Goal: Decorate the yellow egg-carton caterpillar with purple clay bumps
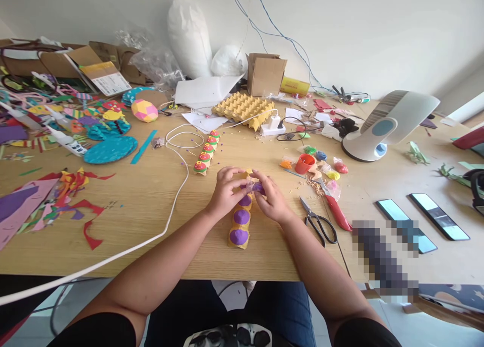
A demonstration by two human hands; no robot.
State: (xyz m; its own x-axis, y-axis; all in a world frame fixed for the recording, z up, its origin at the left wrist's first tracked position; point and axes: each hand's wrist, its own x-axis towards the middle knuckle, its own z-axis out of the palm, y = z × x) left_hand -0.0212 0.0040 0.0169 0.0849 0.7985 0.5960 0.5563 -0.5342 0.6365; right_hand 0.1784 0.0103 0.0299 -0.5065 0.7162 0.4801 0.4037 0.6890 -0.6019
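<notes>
A strip of yellow egg carton (239, 229) lies lengthwise in front of me, its nearer bumps capped with smooth purple clay. Over its far end, my left hand (226, 194) and my right hand (273, 197) meet with fingers bent inward. Between their fingertips is a small lump of purple clay (258, 187), apparently in clear wrap. The far bumps are partly hidden behind my fingers. Beyond my left hand stands a finished-looking carton strip (204, 157) with red and green bumps and pins stuck out at its sides.
To my right lie black-handled scissors (320, 225), a red-handled knife (336, 206), a red cup (305, 163) and several bagged clay lumps. A white fan (381, 130) and phones (406, 226) are farther right. A white cable (172, 211) crosses the left side; an egg tray (244, 109) sits behind.
</notes>
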